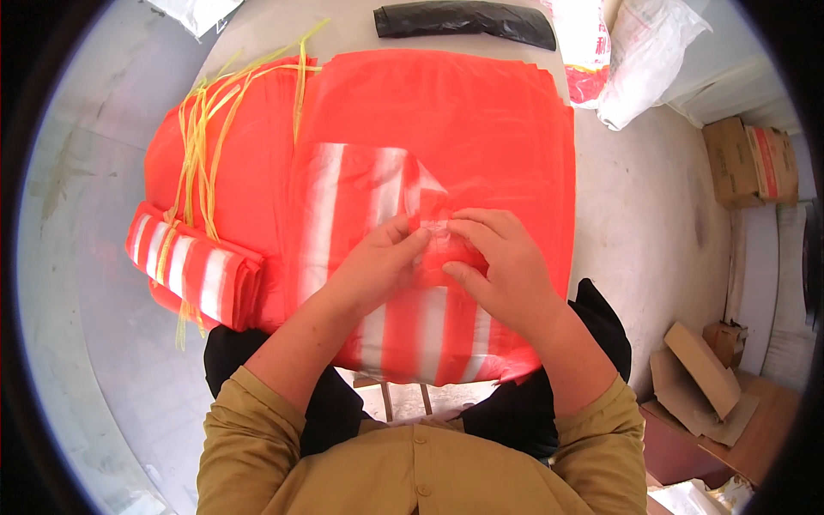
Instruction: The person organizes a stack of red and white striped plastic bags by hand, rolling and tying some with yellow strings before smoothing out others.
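Observation:
A red-and-white striped plastic bag (322, 223) lies spread over a thick stack of red plastic bags (463, 103) in front of me. My left hand (382, 262) pinches a bunched part of the striped bag between thumb and forefinger. Close beside it, my right hand (506, 266) has its fingers and thumb curled around the same crumpled plastic. The bag's lower part hangs toward my lap. A folded bundle of striped bags (193, 270), bound with yellow string, rests at the left on a second pile of red bags (253, 163).
Loose yellow strings (199, 154) trail over the left pile. At the table's far edge lies a black plastic roll (463, 24). White sacks (657, 51) stand at the far right. Cardboard boxes (738, 163) sit along the right wall, with an opened carton (695, 382) nearer me.

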Available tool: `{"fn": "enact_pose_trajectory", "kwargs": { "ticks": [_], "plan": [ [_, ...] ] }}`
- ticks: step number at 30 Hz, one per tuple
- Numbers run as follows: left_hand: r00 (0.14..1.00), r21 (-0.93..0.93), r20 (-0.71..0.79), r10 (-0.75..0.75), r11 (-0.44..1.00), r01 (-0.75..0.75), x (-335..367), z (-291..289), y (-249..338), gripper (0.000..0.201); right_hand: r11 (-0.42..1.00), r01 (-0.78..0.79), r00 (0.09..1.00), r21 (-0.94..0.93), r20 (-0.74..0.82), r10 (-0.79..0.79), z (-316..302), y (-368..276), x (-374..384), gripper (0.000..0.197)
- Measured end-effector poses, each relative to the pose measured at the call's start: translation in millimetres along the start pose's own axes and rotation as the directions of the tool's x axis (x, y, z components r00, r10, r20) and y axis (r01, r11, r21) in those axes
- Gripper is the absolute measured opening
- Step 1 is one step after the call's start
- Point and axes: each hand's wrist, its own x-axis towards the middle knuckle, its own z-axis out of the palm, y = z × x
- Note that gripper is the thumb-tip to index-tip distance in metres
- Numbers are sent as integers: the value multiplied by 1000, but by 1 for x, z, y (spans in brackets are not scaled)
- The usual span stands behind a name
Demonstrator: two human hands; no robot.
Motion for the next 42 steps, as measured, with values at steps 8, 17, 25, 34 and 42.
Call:
{"fn": "enact_pose_trajectory", "kwargs": {
  "ticks": [8,17,25,34,42],
  "plan": [
    [997,9,63,54,998,-55,-3,6,2,31,984,-119,990,134,-59,128,7,5,4,32],
    [996,-20,22,90,996,-90,-4,13,2,31,854,-266,955,448,4,295,11,17,8,15],
    [998,-5,-26,61,998,-61,-3,15,2,24,798,-336,918,501,-15,396,7,22,9,16],
    [997,42,-49,58,998,-56,-4,17,3,24,839,-102,793,534,-465,393,-27,25,10,11],
    [996,-4,3,91,996,-91,-4,12,0,27,1000,-12,995,18,-100,14,-5,0,2,11]
  ]
}}
